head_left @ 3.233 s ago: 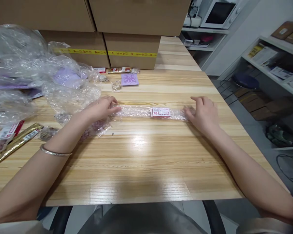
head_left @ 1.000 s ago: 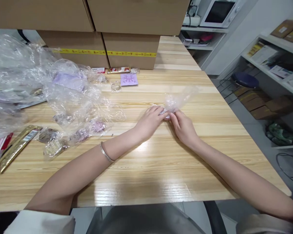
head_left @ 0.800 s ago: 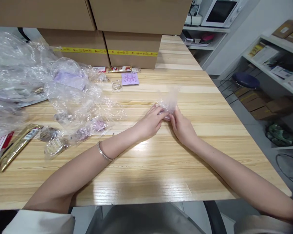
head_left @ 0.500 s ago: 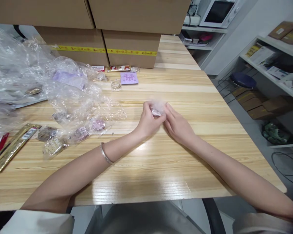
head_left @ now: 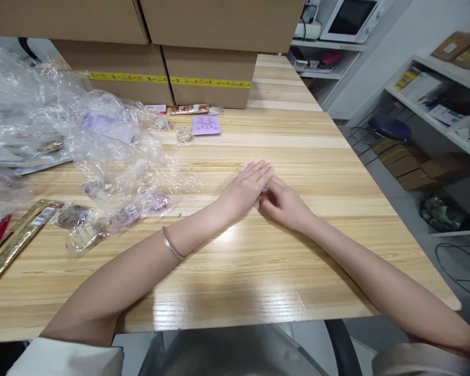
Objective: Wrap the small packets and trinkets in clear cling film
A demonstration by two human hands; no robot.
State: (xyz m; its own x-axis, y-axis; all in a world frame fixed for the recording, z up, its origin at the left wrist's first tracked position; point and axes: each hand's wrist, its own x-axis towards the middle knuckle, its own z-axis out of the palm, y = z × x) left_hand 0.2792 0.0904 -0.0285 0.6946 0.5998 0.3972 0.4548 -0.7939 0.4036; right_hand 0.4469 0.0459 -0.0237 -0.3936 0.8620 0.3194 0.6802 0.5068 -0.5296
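My left hand (head_left: 245,190) lies with its fingers stretched out flat and palm down over a small clear plastic packet (head_left: 266,188). Only slivers of the packet show between the hands, so its contents cannot be made out. The thumb and fingers of my right hand (head_left: 289,206) are curled around the packet's right side, touching the left fingertips. Left of the hands lie a crumpled clear wrapper (head_left: 180,175) and small wrapped pieces, among them a purple one (head_left: 159,201) and a pale one (head_left: 86,236).
A heap of clear plastic bags (head_left: 31,104) covers the table's left. Cardboard boxes (head_left: 211,68) stand at the back, with a purple card (head_left: 206,125), a small wrapped item (head_left: 185,135) and a gold-and-red packet (head_left: 190,109) before them. Long gold packets (head_left: 23,237) lie front left.
My left hand has gone from gripping the packet's left side to lying flat over it. The right fingers have curled in, and the packet is now mostly covered.
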